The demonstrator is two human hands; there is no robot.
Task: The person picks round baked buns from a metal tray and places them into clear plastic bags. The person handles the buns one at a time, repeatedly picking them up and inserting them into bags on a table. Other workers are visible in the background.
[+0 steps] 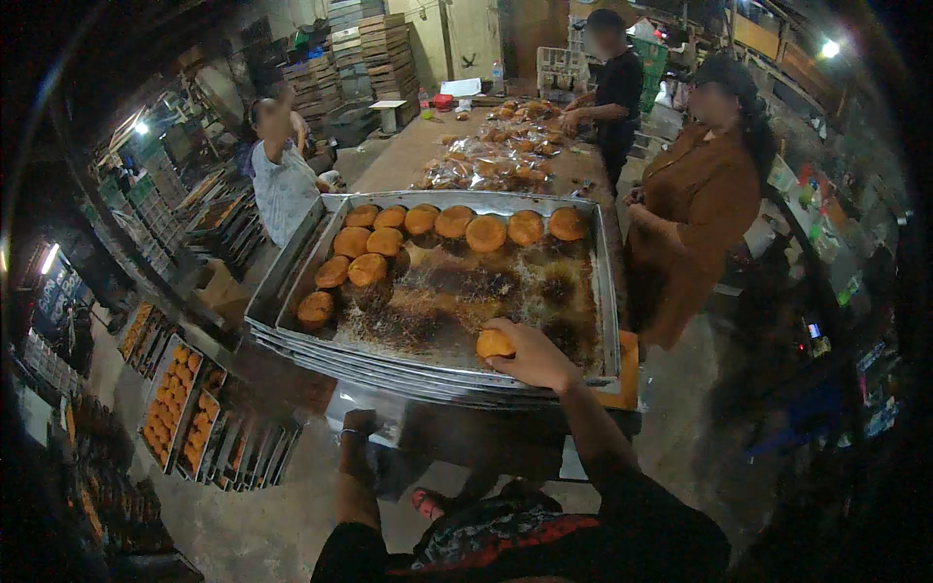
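My right hand [536,355] grips a round golden-brown bun [495,344] low over the near edge of a large metal baking tray [611,313]. More buns [485,233] lie in that tray, along its far side and down its left side; the tray floor between them is bare and stained. Beneath it are several stacked trays [350,364]. My left hand [358,421] is in front of the stack's near side, its fingers curled at a clear plastic bag [375,412] that hangs below the tray edge.
Bagged buns [488,160] cover part of the long table [386,164] beyond the trays. One person stands at its right side, another [700,189] nearer on the right, and a third [280,175] is at the left. Bun-filled trays [171,408] stand on the floor at left, with wooden crates [390,58] behind.
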